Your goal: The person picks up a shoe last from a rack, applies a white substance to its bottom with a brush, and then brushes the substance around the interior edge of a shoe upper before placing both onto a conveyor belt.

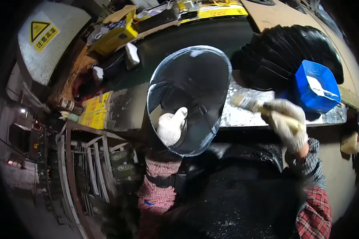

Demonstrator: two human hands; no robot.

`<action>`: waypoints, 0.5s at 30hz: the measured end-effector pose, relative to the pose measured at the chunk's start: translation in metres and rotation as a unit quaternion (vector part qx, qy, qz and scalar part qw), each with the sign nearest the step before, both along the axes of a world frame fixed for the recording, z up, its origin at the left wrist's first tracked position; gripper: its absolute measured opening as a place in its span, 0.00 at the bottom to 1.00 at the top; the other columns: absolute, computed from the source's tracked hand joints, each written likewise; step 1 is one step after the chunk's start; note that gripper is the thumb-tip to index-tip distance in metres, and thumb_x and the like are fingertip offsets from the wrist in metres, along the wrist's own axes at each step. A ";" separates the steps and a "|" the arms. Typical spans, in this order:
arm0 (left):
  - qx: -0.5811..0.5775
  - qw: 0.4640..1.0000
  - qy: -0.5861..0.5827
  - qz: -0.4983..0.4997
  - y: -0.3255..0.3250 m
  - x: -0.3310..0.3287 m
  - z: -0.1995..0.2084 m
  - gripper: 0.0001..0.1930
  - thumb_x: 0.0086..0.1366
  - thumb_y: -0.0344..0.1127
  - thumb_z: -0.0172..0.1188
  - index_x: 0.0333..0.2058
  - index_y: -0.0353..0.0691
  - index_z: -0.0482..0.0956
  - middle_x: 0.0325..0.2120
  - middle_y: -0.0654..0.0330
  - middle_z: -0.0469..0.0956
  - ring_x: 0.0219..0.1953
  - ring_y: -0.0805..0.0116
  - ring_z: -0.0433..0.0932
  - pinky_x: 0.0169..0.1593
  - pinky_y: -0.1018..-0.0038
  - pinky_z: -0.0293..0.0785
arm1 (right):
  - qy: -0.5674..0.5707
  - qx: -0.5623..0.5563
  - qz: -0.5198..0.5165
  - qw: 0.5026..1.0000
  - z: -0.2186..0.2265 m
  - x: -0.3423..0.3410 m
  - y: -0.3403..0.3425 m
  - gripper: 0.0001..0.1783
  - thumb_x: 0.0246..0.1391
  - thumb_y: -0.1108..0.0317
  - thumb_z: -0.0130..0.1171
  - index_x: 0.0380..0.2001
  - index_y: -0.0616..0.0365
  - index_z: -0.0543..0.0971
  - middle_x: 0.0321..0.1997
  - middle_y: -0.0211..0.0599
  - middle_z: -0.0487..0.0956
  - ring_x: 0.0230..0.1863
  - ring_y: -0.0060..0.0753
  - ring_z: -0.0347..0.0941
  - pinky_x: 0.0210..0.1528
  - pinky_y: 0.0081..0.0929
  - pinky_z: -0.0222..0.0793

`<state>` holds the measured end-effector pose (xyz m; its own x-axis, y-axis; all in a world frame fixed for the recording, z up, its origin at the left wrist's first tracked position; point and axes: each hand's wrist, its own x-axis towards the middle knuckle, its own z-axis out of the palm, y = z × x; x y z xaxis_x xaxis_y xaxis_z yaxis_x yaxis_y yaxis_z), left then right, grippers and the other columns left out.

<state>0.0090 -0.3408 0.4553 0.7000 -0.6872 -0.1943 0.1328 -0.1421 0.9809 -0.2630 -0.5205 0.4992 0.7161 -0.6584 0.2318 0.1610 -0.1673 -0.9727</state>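
My left hand (171,127), in a white knit glove, grips a black shoe upper (195,85) from within, thumb raised inside it. Its wide oval opening faces up, and a whitish coating runs round the rim. Seams cross the dark inside. In my gloved right hand (287,119) is a brush (247,102), its bristles pointing left over the white-smeared bench edge, apart from the upper. Bristles and hand are slightly blurred. Right of that hand stands a blue container (305,89) with white stuff inside and a thin stick across its rim.
A fanned stack of black pieces (283,55) lies at the back right. White-tipped dark objects (132,55) rest at the back left, near a yellow box (115,38). Left of me stands a metal rack (95,167) with shoes. A bottle (71,105) lies by the bench's left end.
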 end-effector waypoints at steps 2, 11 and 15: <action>-0.007 0.999 -0.039 0.006 0.001 -0.012 -0.010 0.17 0.67 0.34 0.57 0.17 0.42 0.73 0.11 0.70 0.67 0.12 0.80 0.61 0.18 0.78 0.53 | 0.011 -0.116 0.100 0.988 0.003 -0.011 0.002 0.13 0.53 0.68 0.62 0.39 0.64 0.80 0.33 0.36 0.81 0.33 0.24 0.76 0.38 0.21 0.72; -0.113 0.991 0.072 0.015 0.005 -0.054 -0.012 0.06 0.69 0.33 0.52 0.33 0.40 0.74 0.18 0.64 0.75 0.15 0.72 0.70 0.23 0.74 0.66 | -0.155 -0.307 -0.096 0.934 0.001 0.013 -0.068 0.14 0.61 0.71 0.55 0.49 0.66 0.76 0.45 0.42 0.79 0.41 0.30 0.78 0.40 0.19 0.75; -0.160 0.963 0.194 0.093 0.021 -0.068 -0.008 0.05 0.70 0.33 0.50 0.39 0.39 0.74 0.21 0.62 0.78 0.17 0.68 0.74 0.25 0.73 0.73 | -0.005 0.403 0.084 0.912 -0.031 0.004 -0.032 0.10 0.61 0.71 0.54 0.40 0.67 0.76 0.33 0.43 0.79 0.25 0.27 0.77 0.21 0.16 0.68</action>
<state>-0.0591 -0.3201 0.4474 0.7345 -0.6243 -0.2659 0.4925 0.2209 0.8418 -0.2587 -0.5528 0.4683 0.8229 -0.4996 -0.2707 0.1287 0.6279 -0.7676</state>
